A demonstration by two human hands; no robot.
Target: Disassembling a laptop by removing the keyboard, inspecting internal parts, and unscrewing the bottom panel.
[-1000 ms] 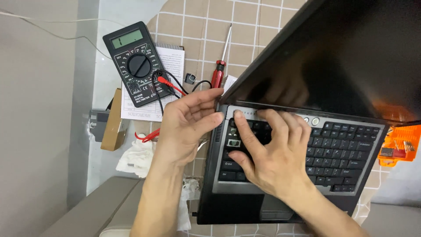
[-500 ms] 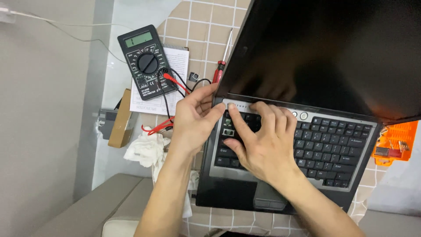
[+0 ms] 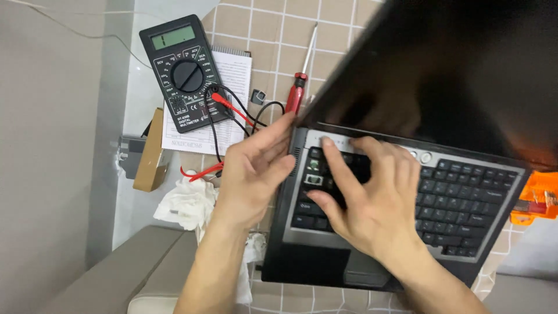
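Right at the fingertips, the right hand (image 3: 372,203) lies spread on the keyboard (image 3: 442,197) of the open laptop (image 3: 325,267), palm down, fingers released and splayed over the keys at the left end; its forefinger reaches up to the silver strip just under the screen hinge. It grips nothing. The left hand (image 3: 256,168) stands on edge against the laptop's left side, fingers straight and held together, their tips touching the corner where the dark screen (image 3: 465,75) meets the base; whether the thumb hooks under that edge I cannot tell, since the palm hides it. Neither hand is clenched.

The laptop rests on a tiled surface (image 3: 256,29), its lid tilted up and back, the screen unlit.

Left of the laptop, just past the left hand's fingertips, a red-handled screwdriver (image 3: 299,81) lies with its shaft pointing away. Further left sits a black multimeter (image 3: 183,72) on a printed sheet of paper (image 3: 232,75), its red and black leads (image 3: 232,110) curling toward the laptop. A small dark part (image 3: 258,96) lies between the meter and the screwdriver. Beside the left wrist is a crumpled white tissue (image 3: 189,203), and beyond it a small cardboard box (image 3: 152,152). At the laptop's right edge an orange tool (image 3: 537,197) pokes into view.
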